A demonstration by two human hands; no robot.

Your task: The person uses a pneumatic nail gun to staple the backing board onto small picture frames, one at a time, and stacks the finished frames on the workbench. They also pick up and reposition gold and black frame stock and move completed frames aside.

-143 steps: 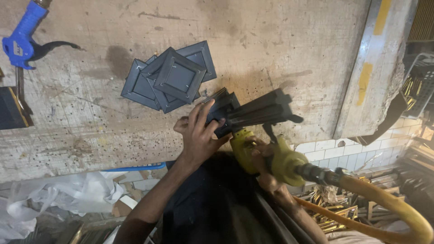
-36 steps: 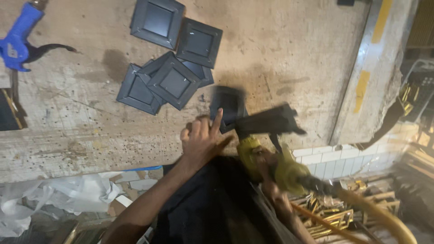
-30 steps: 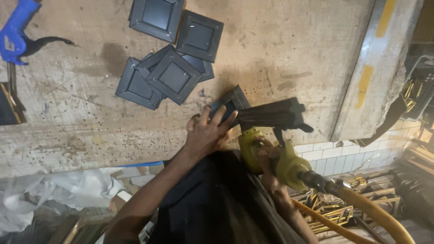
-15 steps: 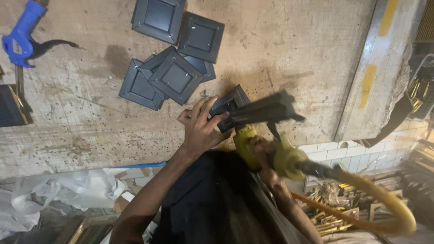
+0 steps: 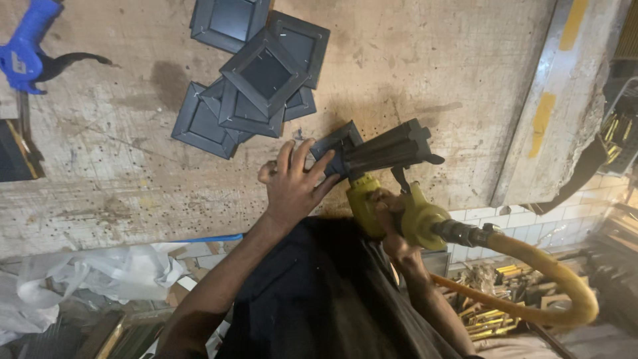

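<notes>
A: From the head camera, what are the hands doing?

B: The left hand [image 5: 292, 183] lies spread, fingers apart, pressing down on a small dark frame piece [image 5: 335, 143] at the near edge of the worn workbench [image 5: 425, 60]. The right hand [image 5: 392, 223] is wrapped tight around the grip of a yellow air nailer [image 5: 389, 199], whose dark magazine lies across the same piece. A yellow hose [image 5: 551, 272] loops off the tool's back end to the right.

A: So the piece is pinned between them?

B: Yes, it sits flat on the bench, under the left fingertips and touching the tool's head. I can't see the nose itself, so where it bears on the piece I cannot tell.

A: What else is on the bench?

B: A loose pile of finished dark square frames [image 5: 256, 73] lies farther back, overlapping one another, well apart from the hands. A blue clamp-like tool [image 5: 26, 50] lies at the far left corner. Crumpled plastic sheeting [image 5: 86, 279] sits below the bench edge.

A: What could go wrong?

B: I judge the left fingertips the main worry: they rest just beside the tool's head, so a fastener that glances off or a slip of the piece could catch them. The piece is small and near the bench edge, so uneven pressure might skew it. The hose could also tug the tool off line.
</notes>
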